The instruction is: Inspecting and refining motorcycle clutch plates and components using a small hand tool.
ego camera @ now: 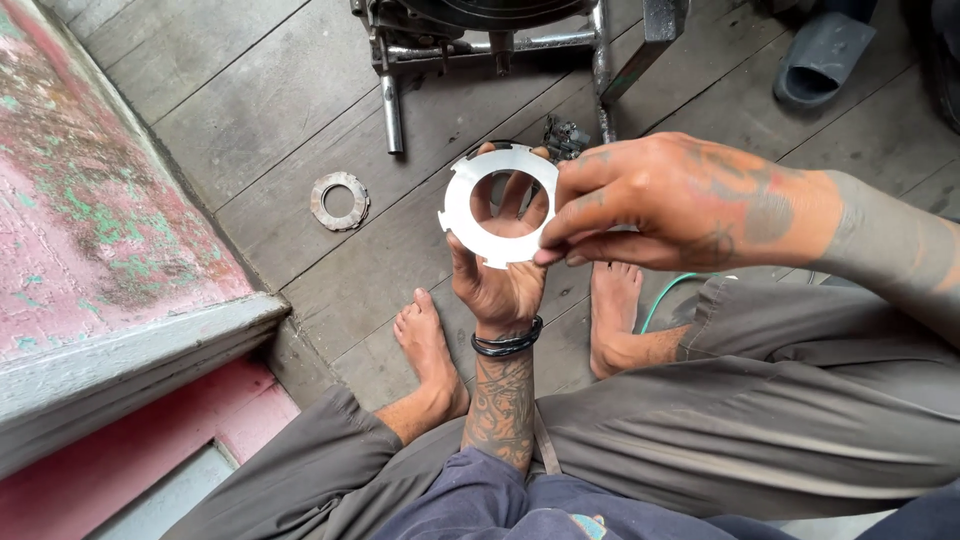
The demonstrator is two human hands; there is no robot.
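While left hand cradles flat steel ring from below, right hand pinches rim; best keep fingers off faces. Rusty ring on floor, left of grip.

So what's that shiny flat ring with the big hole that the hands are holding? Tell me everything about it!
The flat silver metal ring is a thin, pale disc with a large round hole in the middle and small notches and tabs along its outer edge. It looks clean and smooth. It is held above the wooden floor, its face turned to the camera. The left hand supports it from behind and below, fingers showing through the hole, and the right hand pinches its right edge.
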